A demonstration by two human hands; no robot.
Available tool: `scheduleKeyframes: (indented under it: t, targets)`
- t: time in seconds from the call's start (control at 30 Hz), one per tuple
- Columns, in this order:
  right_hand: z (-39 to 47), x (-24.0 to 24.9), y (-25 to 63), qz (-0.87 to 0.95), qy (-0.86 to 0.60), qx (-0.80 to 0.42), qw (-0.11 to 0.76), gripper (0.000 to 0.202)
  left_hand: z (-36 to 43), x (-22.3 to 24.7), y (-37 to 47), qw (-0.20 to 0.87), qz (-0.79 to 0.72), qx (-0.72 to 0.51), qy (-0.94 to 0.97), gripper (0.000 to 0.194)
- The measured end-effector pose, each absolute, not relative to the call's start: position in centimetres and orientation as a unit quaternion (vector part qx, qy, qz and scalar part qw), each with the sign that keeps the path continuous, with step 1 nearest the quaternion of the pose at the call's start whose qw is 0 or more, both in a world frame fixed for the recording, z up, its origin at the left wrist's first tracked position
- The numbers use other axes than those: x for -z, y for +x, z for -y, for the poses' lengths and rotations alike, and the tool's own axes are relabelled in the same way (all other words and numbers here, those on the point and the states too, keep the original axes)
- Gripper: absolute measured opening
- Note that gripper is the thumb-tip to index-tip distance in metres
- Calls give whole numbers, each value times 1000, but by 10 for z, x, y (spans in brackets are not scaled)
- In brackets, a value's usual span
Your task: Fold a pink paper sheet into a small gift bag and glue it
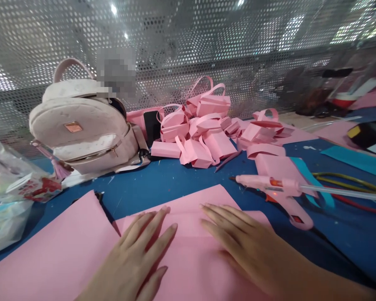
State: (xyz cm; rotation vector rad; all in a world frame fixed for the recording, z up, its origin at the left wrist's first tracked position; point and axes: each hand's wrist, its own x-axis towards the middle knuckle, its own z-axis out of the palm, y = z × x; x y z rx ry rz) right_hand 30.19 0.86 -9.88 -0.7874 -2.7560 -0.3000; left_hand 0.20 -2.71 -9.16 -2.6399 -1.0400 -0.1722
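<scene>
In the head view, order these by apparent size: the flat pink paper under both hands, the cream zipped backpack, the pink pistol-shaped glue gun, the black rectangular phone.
Largest: flat pink paper and cream zipped backpack, unranked because the paper is partly covered.
Next: pink pistol-shaped glue gun.
Smallest: black rectangular phone.

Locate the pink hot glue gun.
In the head view, the pink hot glue gun lies at the right on the blue tabletop, just beyond the right hand and in front of a small pink paper bag.
</scene>
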Motion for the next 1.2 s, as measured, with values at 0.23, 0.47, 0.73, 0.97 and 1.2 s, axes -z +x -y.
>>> scheduleKeyframes:
  t: [0.23, 0.47, 0.73, 0.97, 1.2]
  targets:
    - [-9, 95, 304, 959, -255, 49, 110, 59, 28, 92, 1, 145, 363, 67, -918, 50]
    - [-5, 91, 300, 958, -269, 3, 102, 58, 22, 95, 1, 198, 332, 75, -919, 49]
    - [-7, 94, 301, 958, -266, 19, 103, 61, 22, 101, -2, 197, 317, 83, -924, 50]
    - [-7, 96, 302, 958, -265, 37, 99, 60, 22, 103, -5, 184, 317, 74, -927, 52]
    - [-7, 96, 302, 957, -267, 24, 111, 52, 23, 103, -5, 181, 319, 77, -927, 52]
